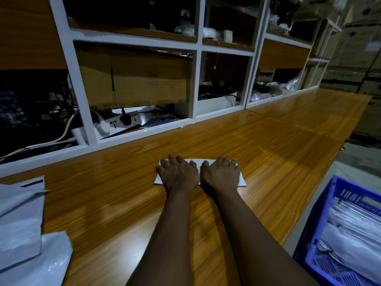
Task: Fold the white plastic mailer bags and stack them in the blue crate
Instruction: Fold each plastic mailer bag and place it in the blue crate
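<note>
- The left hand [178, 175] lies palm down on a folded white mailer bag [242, 181], fingers spread and pressing on it; nothing is curled around or pinched.
- The right hand [220, 172] lies just beside it, thumb side nearly touching the left hand, likewise flat and pressing on the same bag with its fingers spread.
- The two hands cover most of the bag; only a strip at its far edge and its left and right ends show.
- The folded bag lies flat on the wooden table [268, 151], about midway between the table's near edge and its far edge, its long side parallel to the far edge.
- Both forearms reach in from the near edge, bare and nearly parallel.
- At the table's left near corner lies a loose pile of unfolded white mailer bags [18, 219], overlapping one another, well apart from the hands.
- Past the table's right edge and lower than the tabletop stands the blue crate [311, 244], with a stack of folded bags [354, 230] in it.
- Along the table's far edge stands a white shelf unit [197, 83] with open compartments.
- One compartment holds a cardboard box [140, 83]; below the box lies a power strip [125, 120] with plugs in it.
</note>
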A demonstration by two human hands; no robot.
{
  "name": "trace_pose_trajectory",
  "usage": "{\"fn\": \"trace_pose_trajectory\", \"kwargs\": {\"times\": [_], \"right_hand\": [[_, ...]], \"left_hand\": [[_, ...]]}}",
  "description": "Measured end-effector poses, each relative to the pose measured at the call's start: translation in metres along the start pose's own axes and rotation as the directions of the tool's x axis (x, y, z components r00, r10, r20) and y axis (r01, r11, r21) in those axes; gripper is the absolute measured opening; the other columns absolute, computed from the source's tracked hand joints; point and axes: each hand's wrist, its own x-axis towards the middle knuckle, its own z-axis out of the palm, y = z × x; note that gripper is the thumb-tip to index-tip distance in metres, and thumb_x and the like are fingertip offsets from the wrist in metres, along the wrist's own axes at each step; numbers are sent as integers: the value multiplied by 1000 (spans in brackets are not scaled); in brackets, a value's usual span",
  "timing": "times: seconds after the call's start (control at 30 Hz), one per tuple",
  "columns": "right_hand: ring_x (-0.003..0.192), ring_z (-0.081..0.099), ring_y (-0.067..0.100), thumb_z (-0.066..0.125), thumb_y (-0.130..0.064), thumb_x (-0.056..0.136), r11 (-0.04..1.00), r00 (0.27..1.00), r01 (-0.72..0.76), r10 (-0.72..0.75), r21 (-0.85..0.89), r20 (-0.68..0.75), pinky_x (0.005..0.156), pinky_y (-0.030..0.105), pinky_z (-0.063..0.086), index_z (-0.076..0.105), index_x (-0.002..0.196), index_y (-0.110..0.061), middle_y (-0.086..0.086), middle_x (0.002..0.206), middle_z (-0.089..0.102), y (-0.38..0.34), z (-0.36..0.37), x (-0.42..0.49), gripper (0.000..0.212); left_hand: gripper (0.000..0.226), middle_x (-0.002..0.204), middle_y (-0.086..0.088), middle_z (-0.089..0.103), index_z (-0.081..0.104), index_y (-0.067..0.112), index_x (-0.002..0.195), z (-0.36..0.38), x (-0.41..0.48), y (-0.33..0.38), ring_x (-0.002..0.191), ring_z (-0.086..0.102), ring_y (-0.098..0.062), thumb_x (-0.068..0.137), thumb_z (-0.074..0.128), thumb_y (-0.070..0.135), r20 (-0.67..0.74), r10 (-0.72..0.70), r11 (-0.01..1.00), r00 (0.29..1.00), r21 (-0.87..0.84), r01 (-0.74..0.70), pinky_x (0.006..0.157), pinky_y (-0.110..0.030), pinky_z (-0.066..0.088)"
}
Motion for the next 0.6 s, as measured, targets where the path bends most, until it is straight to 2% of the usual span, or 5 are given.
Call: {"fn": "trace_pose_trajectory", "kwargs": {"times": [0.1, 0.27, 0.37, 0.5, 0.6], "right_hand": [[144, 23, 44, 24, -49, 102, 998, 999, -15, 17, 67, -37, 117, 55, 14, 32, 148, 6, 30, 155, 29, 4, -6, 2, 72], [147, 15, 42, -1, -57, 90, 999, 999, -17, 16, 38, 33, 116, 60, 9, 25, 154, -6, 27, 159, 20, 23, -1, 14, 86], [150, 10, 39, 13, -55, 99, 991, 995, -85, 79, 101, 58, 116, 60, 6, 19, 154, -2, 23, 162, 14, 32, -10, 14, 77], [143, 24, 47, 15, -50, 93, 996, 997, -83, 83, 5, 5, 113, 64, 15, 48, 140, -6, 26, 152, 36, 36, -11, 16, 72], [124, 46, 40, 32, -47, 96, 992, 989, 120, -123, -37, -78, 103, 54, 31, 61, 120, -9, 16, 131, 56, 35, -22, 7, 53]], "left_hand": [[64, 157, -12, 31, 37, 10, 149, -1, 7, -9, 143, 28, -33, 102, 24, 52, 1, -1, 1000, 1000, 5, 1, 117, -47, 22], [63, 161, -11, 21, 27, 9, 153, -7, 17, -31, 147, 20, -30, 104, 19, 48, 23, -29, 1000, 999, -12, 29, 119, -49, 15], [64, 163, -12, 17, 24, 9, 154, -10, 17, -39, 149, 15, -29, 104, 18, 48, 45, -49, 999, 998, -17, 49, 120, -52, 11], [55, 150, -11, 42, 45, 13, 142, -14, 10, -39, 140, 32, -29, 103, 23, 46, -77, -57, 997, 995, -46, 54, 116, -56, 16], [45, 152, -3, 42, 44, 18, 144, -16, 1, -37, 142, 32, -23, 105, 30, 37, -233, 207, 977, 950, 5, -211, 119, -48, 12]]}}
